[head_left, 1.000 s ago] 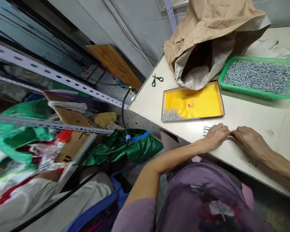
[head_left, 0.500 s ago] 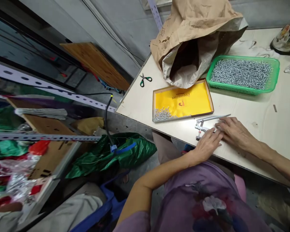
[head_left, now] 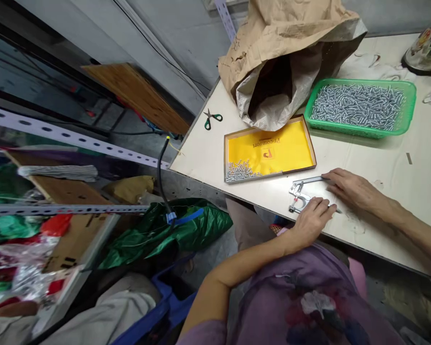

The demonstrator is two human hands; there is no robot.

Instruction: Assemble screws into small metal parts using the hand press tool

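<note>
A pair of metal pliers with a small spring and a curved jaw lies on the table, its two handles spread apart. My left hand is closed over the lower handle, the tip of which sticks out past the fingers. Against the end of the upper handle are the fingers of my right hand, bent around it; the palm side is hidden. Just beyond the pliers is a shallow box with a yellow lining. A heap of small metal pins or screws lies in its near left corner.
A green basket full of similar small metal pieces stands at the back right. Beside it an open brown paper sack overhangs the box. Green-handled scissors lie near the table's left edge. A metal shelf frame stands left.
My right hand has shifted to the end of the upper handle, and the handles are now wider apart. My left hand has moved slightly down with the lower handle.
</note>
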